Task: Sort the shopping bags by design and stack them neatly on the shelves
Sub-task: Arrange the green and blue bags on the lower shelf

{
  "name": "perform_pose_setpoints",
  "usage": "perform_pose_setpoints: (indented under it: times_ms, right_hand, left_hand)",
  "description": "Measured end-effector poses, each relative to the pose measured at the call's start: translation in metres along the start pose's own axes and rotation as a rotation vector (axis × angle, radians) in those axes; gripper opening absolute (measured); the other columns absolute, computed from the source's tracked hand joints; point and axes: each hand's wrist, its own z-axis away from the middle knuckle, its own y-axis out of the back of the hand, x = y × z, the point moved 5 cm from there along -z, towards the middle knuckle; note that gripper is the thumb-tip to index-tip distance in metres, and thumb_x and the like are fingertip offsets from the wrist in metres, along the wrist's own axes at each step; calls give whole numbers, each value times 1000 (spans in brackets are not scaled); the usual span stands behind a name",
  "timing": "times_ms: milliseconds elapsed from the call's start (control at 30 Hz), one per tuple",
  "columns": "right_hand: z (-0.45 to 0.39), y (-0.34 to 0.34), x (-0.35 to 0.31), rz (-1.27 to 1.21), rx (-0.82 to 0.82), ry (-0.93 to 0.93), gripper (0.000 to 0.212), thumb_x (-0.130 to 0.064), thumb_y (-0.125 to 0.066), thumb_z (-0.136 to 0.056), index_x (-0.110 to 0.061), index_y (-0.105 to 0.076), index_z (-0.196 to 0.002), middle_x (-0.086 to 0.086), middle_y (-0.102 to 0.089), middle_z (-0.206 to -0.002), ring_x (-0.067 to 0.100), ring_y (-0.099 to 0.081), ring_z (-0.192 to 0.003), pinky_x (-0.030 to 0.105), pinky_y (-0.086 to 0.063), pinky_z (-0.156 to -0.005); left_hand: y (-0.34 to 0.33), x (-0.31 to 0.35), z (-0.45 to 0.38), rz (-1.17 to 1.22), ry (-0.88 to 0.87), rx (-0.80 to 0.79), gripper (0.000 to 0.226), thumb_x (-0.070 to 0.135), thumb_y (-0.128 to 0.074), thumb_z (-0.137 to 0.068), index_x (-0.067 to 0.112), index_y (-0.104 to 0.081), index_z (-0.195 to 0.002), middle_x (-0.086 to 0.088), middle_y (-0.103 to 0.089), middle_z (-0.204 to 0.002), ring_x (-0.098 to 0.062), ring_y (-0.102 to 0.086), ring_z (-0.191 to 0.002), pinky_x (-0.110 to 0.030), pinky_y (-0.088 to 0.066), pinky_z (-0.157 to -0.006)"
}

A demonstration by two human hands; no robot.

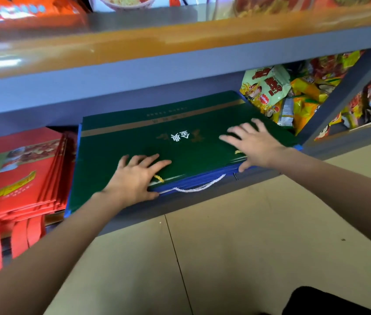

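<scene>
A flat green shopping bag (180,142) with white characters and a gold band lies in the middle of the frame, on top of a stack of blue bags (193,180) on the lower shelf (202,201). A white cord handle (193,189) hangs out of the stack's front edge, and a short yellow cord (158,178) shows beside it. The left hand (136,178) rests flat on the near left part of the green bag, fingers spread and straight, thumb down over the front edge of the stack. The right hand (255,144) lies on the bag's right side, fingers splayed and straight, thumb against the stack's front edge near the corner. At the lower left of the frame, just beside the blue stack, stands a pile of red bags (18,176) with red strap handles hanging forward. To the upper right, behind the green bag, snack packets (268,89) in yellow and red are heaped on the same shelf. An upper shelf (180,39) with an orange edge crosses the top of the frame, blurred. Beige floor tiles (225,258) fill the bottom.
</scene>
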Motion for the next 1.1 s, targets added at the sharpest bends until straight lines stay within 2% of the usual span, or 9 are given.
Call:
perform_pose_setpoints:
  times_ms: [167,333,467,567,633,733,833,967,1100]
  right_hand:
    - [10,11,19,-164,122,-132,94,-55,-69,-73,-24,-20,-147,6,-23,-148,29,-21,-135,48,-9,-113]
    - [6,-11,-16,-98,2,-73,94,-52,-68,-76,-21,-15,-147,7,-18,-149,27,-18,-137,52,-9,-113]
    - [-4,-8,-38,-83,76,19,100,-55,-67,-75,-19,-10,-149,7,-16,-151,27,-15,-139,52,-6,-113]
    - [-6,5,-34,-34,184,97,95,-58,-66,-74,-20,-20,-147,8,-23,-149,28,-21,-136,53,-4,-113]
    - [-3,15,-23,-70,293,98,85,-54,-67,-74,-18,-32,-143,8,-32,-144,29,-29,-131,52,-5,-113]
    - [-2,32,-7,-164,379,68,73,-49,-68,-76,-18,-41,-137,4,-39,-137,27,-32,-127,49,-7,-113]
    - [-7,39,-5,-199,284,86,78,-56,-68,-73,-21,-40,-137,1,-36,-137,24,-27,-129,48,-6,-112]
    - [-9,27,-18,-109,150,114,88,-60,-67,-71,-19,-32,-141,2,-30,-142,23,-22,-134,51,-5,-113]
    - [-8,22,-24,-69,156,122,81,-57,-63,-78,-18,-31,-143,1,-30,-143,22,-21,-135,53,-3,-113]
  left_hand:
    - [31,-11,-4,39,16,86,78,45,-60,-82,40,-16,-146,12,-21,-154,-20,-21,-139,-44,-15,-115]
    - [-9,7,5,-109,7,-2,87,47,-59,-80,33,-9,-149,4,-15,-157,-24,-22,-140,-45,-13,-115]
    - [0,14,5,-190,-102,224,91,40,-87,-40,12,-61,-123,-13,-63,-122,-33,-63,-104,-58,-42,-93]
    - [13,13,8,-190,-181,430,73,36,-82,-51,10,-65,-117,-12,-65,-117,-33,-65,-101,-49,-35,-99]
    - [31,6,8,-190,-196,552,60,35,-63,-64,12,-62,-119,-9,-64,-121,-32,-61,-106,-47,-28,-99]
    - [57,-3,-2,-122,-151,325,71,39,-69,-68,22,-48,-134,-1,-53,-134,-27,-46,-121,-47,-30,-102]
    - [58,-11,-13,25,-65,4,83,52,-66,-78,35,-21,-146,8,-31,-149,-20,-28,-135,-38,-32,-105]
    - [44,-5,-12,78,-77,-45,82,54,-61,-81,36,-16,-147,8,-26,-151,-19,-26,-136,-40,-30,-107]
    - [30,-1,-9,59,-43,-8,83,54,-59,-82,35,-12,-147,7,-22,-152,-19,-24,-135,-40,-25,-109]
